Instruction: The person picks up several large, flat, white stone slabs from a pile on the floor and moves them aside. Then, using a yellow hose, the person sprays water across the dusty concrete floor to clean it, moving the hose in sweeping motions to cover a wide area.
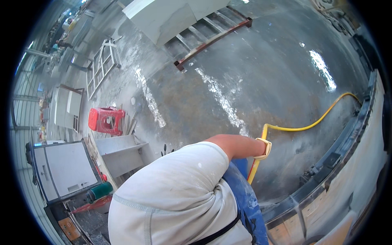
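Observation:
My left arm, in a white short sleeve (171,192), reaches across the middle toward the right. The bare forearm (239,145) ends at a cream-coloured band or cuff (267,149) around the wrist. Beyond that cuff the hand and its fingers are hidden, so I cannot make out what it holds. Right at the wrist a yellow hose (300,129) with a red stripe passes, running down beside my blue apron (251,204) and up to the right wall. Whether the hand touches the hose cannot be seen. My right hand does not show.
A large pale slab (163,20) lies on a metal rack (214,38) ahead. At left stand a red plastic stool (107,121), a grey trough-like box (122,151) and a white cabinet (65,169). A dark-edged long bench (322,171) curves along the right. The grey floor (265,73) looks wet.

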The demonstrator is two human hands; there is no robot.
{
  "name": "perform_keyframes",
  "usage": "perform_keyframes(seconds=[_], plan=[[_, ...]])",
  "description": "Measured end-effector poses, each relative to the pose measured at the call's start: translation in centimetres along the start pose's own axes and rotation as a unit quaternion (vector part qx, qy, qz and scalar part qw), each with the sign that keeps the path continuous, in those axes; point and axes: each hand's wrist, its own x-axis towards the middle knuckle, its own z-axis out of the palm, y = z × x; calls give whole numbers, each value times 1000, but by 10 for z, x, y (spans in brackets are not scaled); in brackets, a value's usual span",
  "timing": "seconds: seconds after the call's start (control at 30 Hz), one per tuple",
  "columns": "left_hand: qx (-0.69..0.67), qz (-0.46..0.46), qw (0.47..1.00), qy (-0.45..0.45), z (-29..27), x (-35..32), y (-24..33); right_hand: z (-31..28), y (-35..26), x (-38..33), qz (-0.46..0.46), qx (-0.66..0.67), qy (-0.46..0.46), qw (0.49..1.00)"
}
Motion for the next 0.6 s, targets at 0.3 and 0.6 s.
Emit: perform_keyframes(seconds=[0.3, 0.6], plan=[[13, 65, 988, 137, -22, 17, -134, 119, 11, 4, -13, 74, -2, 997], [42, 54, 998, 14, -139, -64, -204, 206, 38, -24, -41, 209, 24, 977]])
